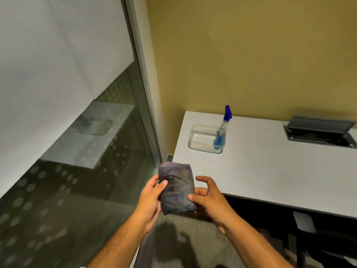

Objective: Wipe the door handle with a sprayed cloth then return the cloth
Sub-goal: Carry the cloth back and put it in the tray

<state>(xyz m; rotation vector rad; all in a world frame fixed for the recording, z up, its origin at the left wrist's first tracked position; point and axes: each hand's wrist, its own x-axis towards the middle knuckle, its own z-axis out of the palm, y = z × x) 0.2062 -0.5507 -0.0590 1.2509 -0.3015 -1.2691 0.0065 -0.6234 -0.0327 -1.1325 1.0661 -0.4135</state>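
Observation:
A folded grey-blue cloth [176, 188] is held upright in front of me, just off the near left corner of the white table [270, 171]. My left hand [151, 198] grips its left edge with thumb on the front. My right hand [208, 198] touches its lower right edge with the thumb, the other fingers spread apart. A spray bottle [222, 130] with a blue nozzle and blue liquid stands in a clear plastic tray [199, 144] on the table's far left. No door handle is in view.
A glass partition [77, 151] with a frosted upper part and dotted pattern fills the left side, framed by a metal post [143, 97]. A yellow wall is behind the table. An open cable box [318, 134] sits at the table's far right. Carpet lies below.

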